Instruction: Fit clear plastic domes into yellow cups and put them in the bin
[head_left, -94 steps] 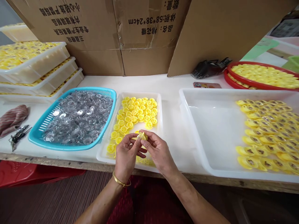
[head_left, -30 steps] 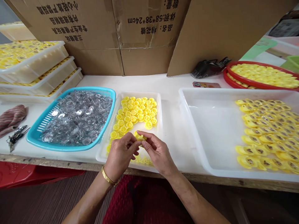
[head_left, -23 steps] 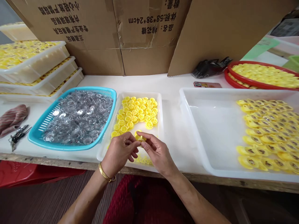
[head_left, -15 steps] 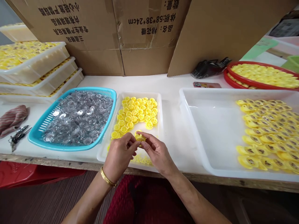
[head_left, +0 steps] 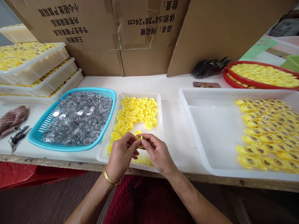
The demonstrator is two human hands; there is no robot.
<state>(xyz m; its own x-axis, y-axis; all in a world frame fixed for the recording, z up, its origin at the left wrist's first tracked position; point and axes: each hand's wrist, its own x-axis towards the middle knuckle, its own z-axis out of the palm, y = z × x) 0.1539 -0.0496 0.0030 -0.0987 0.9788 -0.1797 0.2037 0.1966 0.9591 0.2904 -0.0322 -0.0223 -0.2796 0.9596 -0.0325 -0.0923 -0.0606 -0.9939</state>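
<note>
Over the near part of a shallow white tray (head_left: 159, 109), my left hand (head_left: 123, 154) and my right hand (head_left: 158, 152) meet fingertip to fingertip. Both are closed on one small yellow plastic part (head_left: 141, 142), mostly covered by the fingers; a thin yellow bit sticks up from it. Just beyond the fingertips lies a round yellow cup-shaped piece (head_left: 138, 132). Many like it (head_left: 134, 113) stand in loose rows across the tray's far and left side. Tiny yellow pieces (head_left: 142, 161) are heaped at the tray's near edge, under my hands.
To the left, a blue basket (head_left: 112, 93) is full of clear, shiny plastic pieces. Stacked white trays (head_left: 53, 57) stand behind it. A large white bin (head_left: 196, 140) at right holds rows of yellow pieces. Cardboard (head_left: 144, 60) walls the back; red trays (head_left: 230, 67) stand far right.
The thin yellow bit now points up more clearly between my fingertips, and the round yellow piece beyond them is less covered. My hands have barely shifted.
</note>
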